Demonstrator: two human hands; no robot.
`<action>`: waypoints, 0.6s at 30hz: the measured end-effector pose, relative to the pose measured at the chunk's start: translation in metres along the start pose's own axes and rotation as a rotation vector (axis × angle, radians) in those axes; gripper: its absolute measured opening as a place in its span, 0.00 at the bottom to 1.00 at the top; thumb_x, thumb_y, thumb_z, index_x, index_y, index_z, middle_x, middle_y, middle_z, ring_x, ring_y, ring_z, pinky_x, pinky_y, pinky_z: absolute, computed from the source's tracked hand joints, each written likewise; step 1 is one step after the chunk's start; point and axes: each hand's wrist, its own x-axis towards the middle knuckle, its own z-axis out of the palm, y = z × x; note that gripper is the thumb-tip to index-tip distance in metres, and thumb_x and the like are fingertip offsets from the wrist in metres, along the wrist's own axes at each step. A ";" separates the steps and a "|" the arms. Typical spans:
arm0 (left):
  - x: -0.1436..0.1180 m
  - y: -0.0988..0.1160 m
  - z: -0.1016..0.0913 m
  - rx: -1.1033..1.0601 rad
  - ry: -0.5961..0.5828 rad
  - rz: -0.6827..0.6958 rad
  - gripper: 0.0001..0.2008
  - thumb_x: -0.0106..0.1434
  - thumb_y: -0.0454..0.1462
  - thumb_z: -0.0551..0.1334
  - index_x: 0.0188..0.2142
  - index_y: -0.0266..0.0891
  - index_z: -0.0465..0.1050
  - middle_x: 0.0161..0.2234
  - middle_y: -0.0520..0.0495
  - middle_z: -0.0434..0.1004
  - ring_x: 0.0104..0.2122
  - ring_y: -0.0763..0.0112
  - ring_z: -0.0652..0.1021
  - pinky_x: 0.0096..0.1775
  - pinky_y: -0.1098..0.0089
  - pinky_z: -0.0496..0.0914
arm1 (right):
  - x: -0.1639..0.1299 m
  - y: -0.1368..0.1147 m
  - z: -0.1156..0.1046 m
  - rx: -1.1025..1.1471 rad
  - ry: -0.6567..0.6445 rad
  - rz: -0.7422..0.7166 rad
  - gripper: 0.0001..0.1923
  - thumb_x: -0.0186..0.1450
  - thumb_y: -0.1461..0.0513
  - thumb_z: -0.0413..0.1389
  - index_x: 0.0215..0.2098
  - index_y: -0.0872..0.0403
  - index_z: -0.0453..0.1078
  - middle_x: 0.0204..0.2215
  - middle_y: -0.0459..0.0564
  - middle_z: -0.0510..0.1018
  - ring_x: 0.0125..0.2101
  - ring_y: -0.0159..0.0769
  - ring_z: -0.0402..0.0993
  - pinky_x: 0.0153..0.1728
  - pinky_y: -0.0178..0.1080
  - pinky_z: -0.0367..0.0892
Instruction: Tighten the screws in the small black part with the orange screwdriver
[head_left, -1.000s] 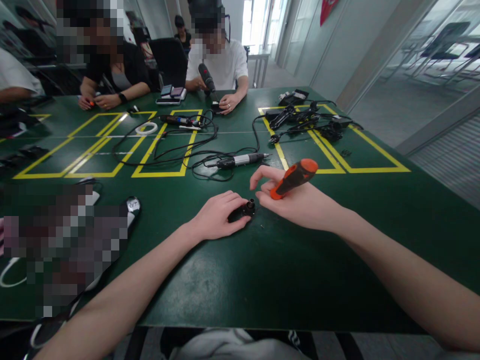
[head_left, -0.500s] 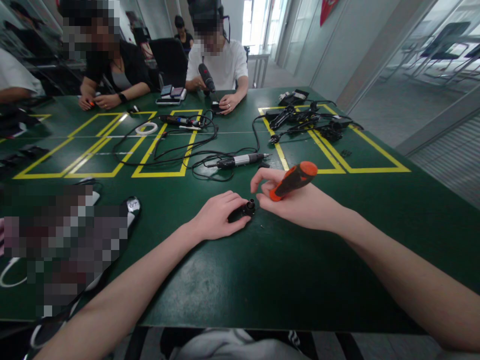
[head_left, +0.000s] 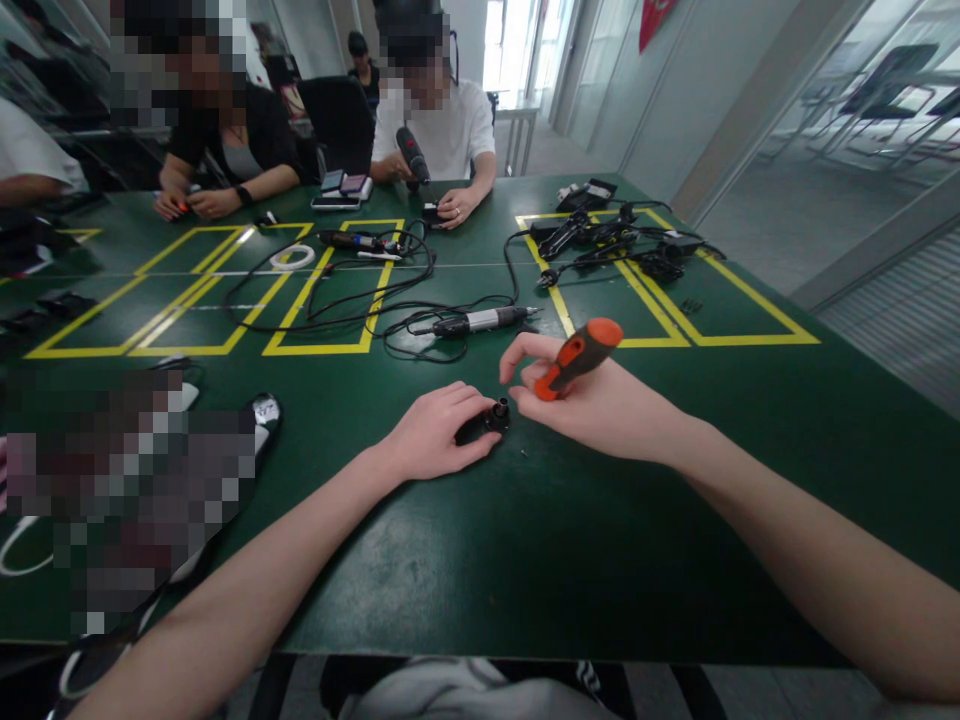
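Observation:
My left hand (head_left: 439, 432) rests on the green table (head_left: 420, 580), its thumb and fingers closed round a small black part (head_left: 496, 416) with a short tube standing up from it. Most of that part is hidden under the hand. Just to its right, my right hand (head_left: 581, 395) grips an orange and black screwdriver (head_left: 585, 352). The handle leans up and to the right, and its lower end lies within the hand, so the shaft cannot be seen. Thumb and index finger are apart beside the tube. A tiny screw-like piece (head_left: 524, 453) lies on the table nearby.
An electric screwdriver (head_left: 480, 321) with a looping black cable lies ahead of my hands. A tangle of black cables and adapters (head_left: 607, 235) is at the back right, a white tape ring (head_left: 292, 257) at the back left. Across the table a person holds a power drill (head_left: 412, 155).
My right hand has shifted slightly left, and the screwdriver handle has tilted and turned a little in it. My left hand and the black part stay in place.

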 end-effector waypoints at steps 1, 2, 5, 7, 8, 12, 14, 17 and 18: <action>0.000 0.000 0.000 0.002 0.003 0.001 0.12 0.70 0.43 0.60 0.46 0.37 0.75 0.40 0.43 0.80 0.40 0.62 0.78 0.42 0.65 0.73 | 0.000 -0.001 0.000 0.005 -0.005 0.003 0.09 0.58 0.66 0.55 0.38 0.51 0.66 0.21 0.37 0.62 0.22 0.31 0.59 0.27 0.36 0.56; 0.000 0.000 0.000 0.003 0.007 0.003 0.12 0.70 0.43 0.60 0.46 0.37 0.74 0.40 0.43 0.80 0.40 0.62 0.78 0.42 0.65 0.73 | 0.000 -0.002 0.000 0.003 -0.006 0.000 0.11 0.57 0.66 0.56 0.39 0.51 0.66 0.22 0.37 0.62 0.22 0.31 0.59 0.27 0.36 0.56; 0.000 0.000 0.000 -0.001 0.008 0.001 0.12 0.70 0.43 0.60 0.46 0.37 0.74 0.40 0.43 0.80 0.40 0.62 0.78 0.42 0.64 0.73 | 0.002 -0.003 0.000 -0.062 0.006 -0.039 0.10 0.56 0.67 0.55 0.37 0.52 0.66 0.24 0.39 0.65 0.24 0.31 0.61 0.29 0.37 0.57; 0.000 0.000 -0.001 -0.006 0.003 -0.003 0.12 0.70 0.43 0.60 0.45 0.37 0.74 0.40 0.43 0.80 0.40 0.63 0.78 0.42 0.64 0.73 | 0.002 -0.002 0.001 -0.120 0.023 -0.056 0.08 0.57 0.67 0.54 0.36 0.52 0.66 0.24 0.40 0.65 0.25 0.32 0.61 0.30 0.37 0.58; 0.000 0.000 -0.001 -0.007 0.002 -0.003 0.12 0.70 0.43 0.60 0.45 0.37 0.74 0.40 0.43 0.80 0.40 0.62 0.78 0.42 0.64 0.73 | 0.003 -0.001 0.001 -0.138 0.030 -0.057 0.08 0.58 0.67 0.54 0.36 0.52 0.66 0.23 0.39 0.65 0.24 0.32 0.61 0.30 0.37 0.57; 0.000 0.001 -0.001 -0.007 0.002 -0.004 0.12 0.70 0.43 0.61 0.46 0.37 0.74 0.40 0.43 0.80 0.40 0.62 0.78 0.42 0.64 0.74 | 0.002 -0.001 0.000 -0.129 0.025 -0.044 0.10 0.56 0.67 0.54 0.37 0.52 0.65 0.24 0.39 0.65 0.24 0.32 0.61 0.29 0.37 0.57; 0.000 0.001 -0.001 -0.007 0.001 -0.007 0.12 0.70 0.43 0.61 0.46 0.37 0.74 0.40 0.43 0.80 0.40 0.62 0.78 0.42 0.64 0.74 | 0.002 -0.003 0.000 -0.109 0.008 -0.039 0.11 0.55 0.67 0.55 0.37 0.52 0.65 0.25 0.40 0.66 0.26 0.32 0.62 0.30 0.37 0.57; 0.000 0.001 0.000 -0.009 0.007 0.000 0.12 0.70 0.43 0.61 0.45 0.37 0.75 0.40 0.43 0.80 0.40 0.62 0.77 0.42 0.64 0.74 | 0.002 -0.003 0.000 -0.114 -0.001 -0.034 0.11 0.55 0.67 0.55 0.37 0.51 0.65 0.27 0.41 0.67 0.26 0.33 0.62 0.30 0.37 0.58; 0.000 0.001 0.000 -0.010 0.011 0.005 0.12 0.70 0.42 0.61 0.45 0.37 0.75 0.40 0.43 0.80 0.39 0.62 0.77 0.42 0.64 0.73 | 0.003 -0.003 0.000 -0.128 0.008 -0.040 0.10 0.56 0.67 0.54 0.36 0.51 0.65 0.27 0.42 0.68 0.27 0.33 0.62 0.31 0.37 0.58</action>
